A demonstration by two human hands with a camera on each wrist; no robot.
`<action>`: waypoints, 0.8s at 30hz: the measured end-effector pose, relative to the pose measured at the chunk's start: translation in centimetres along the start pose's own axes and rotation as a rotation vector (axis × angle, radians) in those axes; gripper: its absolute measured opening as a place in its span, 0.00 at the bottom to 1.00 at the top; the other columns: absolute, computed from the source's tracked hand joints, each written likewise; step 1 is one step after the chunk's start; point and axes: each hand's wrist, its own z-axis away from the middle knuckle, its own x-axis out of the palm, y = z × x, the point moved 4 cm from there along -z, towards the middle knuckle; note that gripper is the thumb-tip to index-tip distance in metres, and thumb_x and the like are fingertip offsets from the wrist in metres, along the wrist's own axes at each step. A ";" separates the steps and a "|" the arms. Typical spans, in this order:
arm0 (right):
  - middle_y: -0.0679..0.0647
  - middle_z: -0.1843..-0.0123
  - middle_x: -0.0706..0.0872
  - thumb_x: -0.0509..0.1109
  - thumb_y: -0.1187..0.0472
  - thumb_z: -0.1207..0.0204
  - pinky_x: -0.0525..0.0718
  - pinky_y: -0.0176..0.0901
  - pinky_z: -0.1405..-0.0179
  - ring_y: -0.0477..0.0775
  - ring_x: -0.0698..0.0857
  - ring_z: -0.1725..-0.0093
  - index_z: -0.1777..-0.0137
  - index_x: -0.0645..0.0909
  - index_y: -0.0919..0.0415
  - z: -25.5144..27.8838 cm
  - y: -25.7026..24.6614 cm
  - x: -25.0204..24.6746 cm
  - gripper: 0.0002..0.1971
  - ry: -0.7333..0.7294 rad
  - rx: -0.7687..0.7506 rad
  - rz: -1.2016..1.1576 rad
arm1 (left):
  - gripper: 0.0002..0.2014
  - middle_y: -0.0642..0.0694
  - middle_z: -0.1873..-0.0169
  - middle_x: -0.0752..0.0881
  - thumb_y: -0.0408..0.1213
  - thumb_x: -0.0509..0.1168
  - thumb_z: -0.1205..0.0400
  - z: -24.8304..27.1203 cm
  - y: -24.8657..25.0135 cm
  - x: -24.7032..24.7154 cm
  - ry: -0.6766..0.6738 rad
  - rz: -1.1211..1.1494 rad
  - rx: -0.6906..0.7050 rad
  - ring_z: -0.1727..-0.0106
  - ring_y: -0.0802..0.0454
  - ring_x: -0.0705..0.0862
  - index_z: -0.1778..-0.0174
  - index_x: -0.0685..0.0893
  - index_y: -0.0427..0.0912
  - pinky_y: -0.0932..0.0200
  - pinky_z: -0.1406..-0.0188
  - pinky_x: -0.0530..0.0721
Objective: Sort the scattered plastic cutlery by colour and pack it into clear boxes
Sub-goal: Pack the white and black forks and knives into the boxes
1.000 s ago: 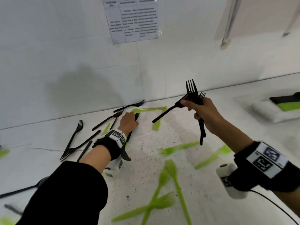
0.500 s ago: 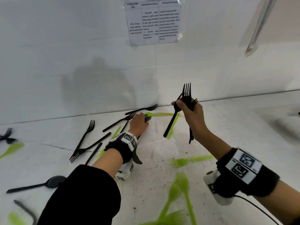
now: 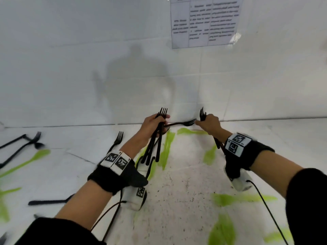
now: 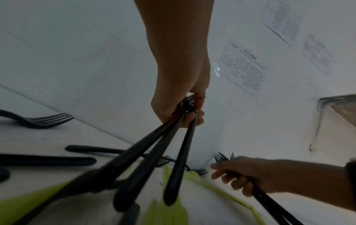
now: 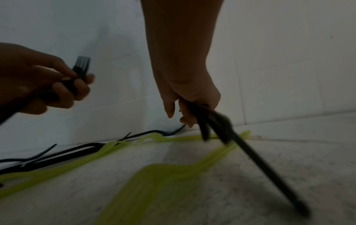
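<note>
My left hand [image 3: 155, 123] grips a bunch of black forks [image 3: 153, 147] with the tines up and the handles hanging down; the same black forks [image 4: 154, 152] fan out in the left wrist view. My right hand [image 3: 208, 123] holds two or three more black forks [image 5: 240, 149] in its curled fingers. Its thumb and forefinger stretch down beside the tines of a black fork [image 3: 182, 123] lying along the foot of the wall between my hands. Whether they touch it is unclear. Green cutlery [image 3: 167, 147] lies scattered on the white surface. No clear box is in view.
More black forks [image 3: 117, 140] and black utensils [image 3: 21, 144] lie to the left, and a black spoon [image 3: 51, 201] near my left forearm. Green pieces [image 3: 242, 198] lie at the right and a green spoon [image 3: 26, 161] at the left. A white tiled wall [image 3: 123, 68] closes the back.
My left hand has come up off the surface with a bunch of black forks. My right hand has dropped with its forks toward the fork by the wall. The view has swung left.
</note>
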 end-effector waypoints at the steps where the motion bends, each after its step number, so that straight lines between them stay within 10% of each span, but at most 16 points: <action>1: 0.59 0.63 0.77 0.72 0.52 0.26 0.77 0.42 0.72 0.61 0.80 0.55 0.69 0.70 0.63 -0.6 0.3 0.4 0.19 -0.026 0.034 -0.007 | 0.11 0.52 0.65 0.83 0.32 0.56 0.18 -0.1 0.1 -0.5 -0.009 0.000 -0.041 0.74 0.61 0.82 0.56 0.83 0.47 0.66 0.73 0.73; 6: 0.60 0.49 0.79 0.75 0.47 0.30 0.77 0.47 0.51 0.63 0.82 0.45 0.44 0.77 0.68 -2.4 1.5 2.3 0.25 -0.008 0.121 -0.029 | 0.14 0.52 0.69 0.84 0.30 0.51 0.18 -1.9 -0.4 -2.2 -0.012 0.037 -0.102 0.70 0.57 0.86 0.57 0.82 0.45 0.58 0.60 0.75; 10: 0.64 0.43 0.84 0.76 0.52 0.32 0.79 0.47 0.47 0.64 0.83 0.42 0.41 0.79 0.69 -2.8 1.6 2.9 0.26 0.049 0.163 -0.118 | 0.14 0.46 0.67 0.76 0.24 0.50 0.19 -2.9 -0.3 -2.1 0.012 0.078 -0.094 0.74 0.53 0.75 0.58 0.79 0.40 0.65 0.78 0.77; 16: 0.57 0.64 0.84 0.78 0.61 0.37 0.84 0.51 0.54 0.58 0.83 0.62 0.51 0.85 0.68 -2.6 1.1 2.9 0.16 0.087 0.106 -0.367 | 0.05 0.41 0.61 0.80 0.30 0.62 0.20 -5.0 -1.6 -3.0 0.133 -0.385 -0.056 0.72 0.53 0.73 0.51 0.81 0.36 0.70 0.85 0.70; 24: 0.52 0.58 0.84 0.76 0.59 0.32 0.82 0.49 0.56 0.53 0.81 0.58 0.50 0.81 0.59 1.2 -1.6 -6.7 0.12 0.419 -0.161 -0.474 | 0.18 0.35 0.47 0.86 0.39 0.75 0.27 -6.1 -4.5 -1.6 0.003 -0.862 0.097 0.43 0.40 0.82 0.46 0.83 0.32 0.56 0.50 0.74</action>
